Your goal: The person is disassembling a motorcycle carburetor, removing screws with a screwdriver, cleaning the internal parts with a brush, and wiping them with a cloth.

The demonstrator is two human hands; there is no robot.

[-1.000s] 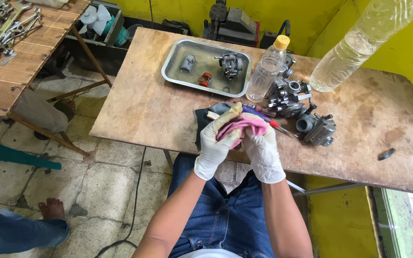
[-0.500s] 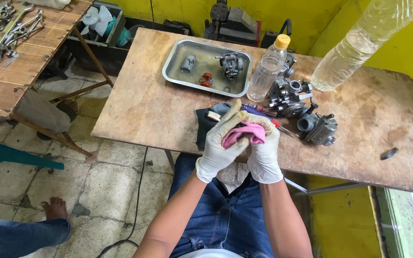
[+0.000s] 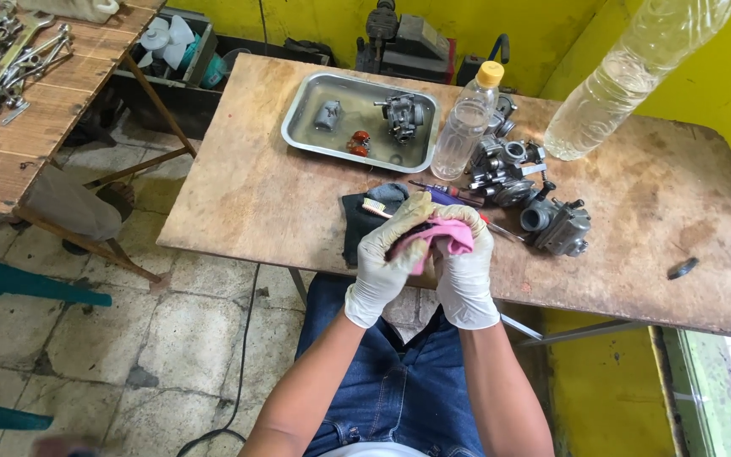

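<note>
We see the left hand point(image 3: 388, 254) and right hand point(image 3: 464, 262), both gloved, bunched around a pink cloth point(image 3: 442, 237) at the near edge of the wooden table point(image 3: 247, 186); perhaps it wraps something small; soft, light, best pinched by its folds.

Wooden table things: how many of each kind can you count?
Clear plastic bottles: 2, one upright, one big and leaning
Metal tray: 1
Carburetors beside the tray: 2
Pink cloth in the gloved left hand and right hand: 1
Toothbrush: 1
Total: 7
</note>
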